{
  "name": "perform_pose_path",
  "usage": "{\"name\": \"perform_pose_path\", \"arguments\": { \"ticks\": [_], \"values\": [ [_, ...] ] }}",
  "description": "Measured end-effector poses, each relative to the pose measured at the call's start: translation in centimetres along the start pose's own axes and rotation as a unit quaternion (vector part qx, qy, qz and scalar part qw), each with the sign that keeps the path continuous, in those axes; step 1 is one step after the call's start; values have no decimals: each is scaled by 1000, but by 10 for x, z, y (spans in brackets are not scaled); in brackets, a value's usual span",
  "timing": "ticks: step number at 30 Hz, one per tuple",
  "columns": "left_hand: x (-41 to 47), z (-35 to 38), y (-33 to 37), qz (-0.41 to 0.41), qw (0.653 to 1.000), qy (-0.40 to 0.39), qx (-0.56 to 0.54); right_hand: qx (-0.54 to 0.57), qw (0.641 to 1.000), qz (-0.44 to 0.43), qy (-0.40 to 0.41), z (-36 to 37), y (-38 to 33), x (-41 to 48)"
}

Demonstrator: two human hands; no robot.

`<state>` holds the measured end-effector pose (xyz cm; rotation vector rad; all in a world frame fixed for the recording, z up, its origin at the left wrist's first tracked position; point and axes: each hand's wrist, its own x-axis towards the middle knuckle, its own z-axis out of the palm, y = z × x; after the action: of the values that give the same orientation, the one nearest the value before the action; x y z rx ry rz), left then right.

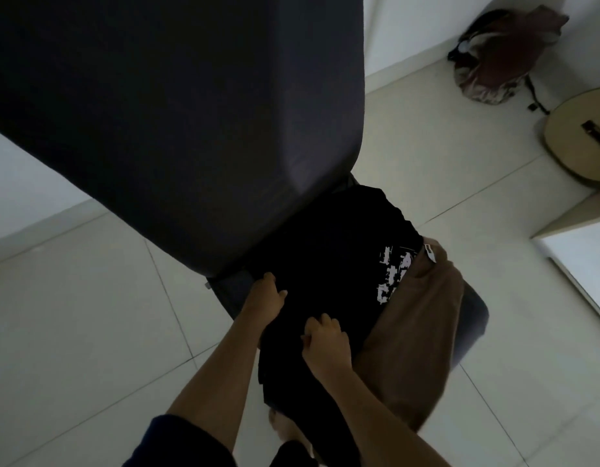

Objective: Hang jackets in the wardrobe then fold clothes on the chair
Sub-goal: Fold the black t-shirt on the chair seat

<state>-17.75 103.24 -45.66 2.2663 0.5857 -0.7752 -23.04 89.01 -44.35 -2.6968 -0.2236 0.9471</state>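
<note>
So the black shirt (pixel 325 257) with the white print is lying on the seat of the chair (pixel 190 129), partly on top of a brown piece of clothing (pixel 416 332), and its near end droops off the front edge toward the floor (pixel 89 315). Both hands are on it. The left hand (pixel 265 294) has its grip curled round the shirt's left edge, and the right hand (pixel 325 338) has its grip bunched on the fabric near the middle, fingers closed on cloth.

I'd guess this is the folding part. No wardrobe or jackets in view, so I can't say how that half stands.

What could go wrong, imo:
- The seat is small and the shirt already hangs over, so one loose tug and it slides onto the tiles.
- It's sitting on the brown piece, so pulling could drag that along and rumple it.
- Folding on a lumpy pile gives crooked edges.
- It's pretty dim, and black on a dark chair makes the seams hard to see.
</note>
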Motion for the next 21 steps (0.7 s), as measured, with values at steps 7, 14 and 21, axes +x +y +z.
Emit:
{"name": "perform_pose_path", "arguments": {
  "ticks": [7, 14, 21],
  "values": [
    [-23, -28, 31, -41, 985, -68, -155, 220, 975, 12, -37, -13, -5, -21],
    [-80, -95, 117, 0, 935, -96, -341, 340, 932, 80, 92, -77, -36, -43],
    [-144, -170, 200, 174, 934, 68, -306, 408, 896, 20, 176, -196, -48, -88]
  ]
}}
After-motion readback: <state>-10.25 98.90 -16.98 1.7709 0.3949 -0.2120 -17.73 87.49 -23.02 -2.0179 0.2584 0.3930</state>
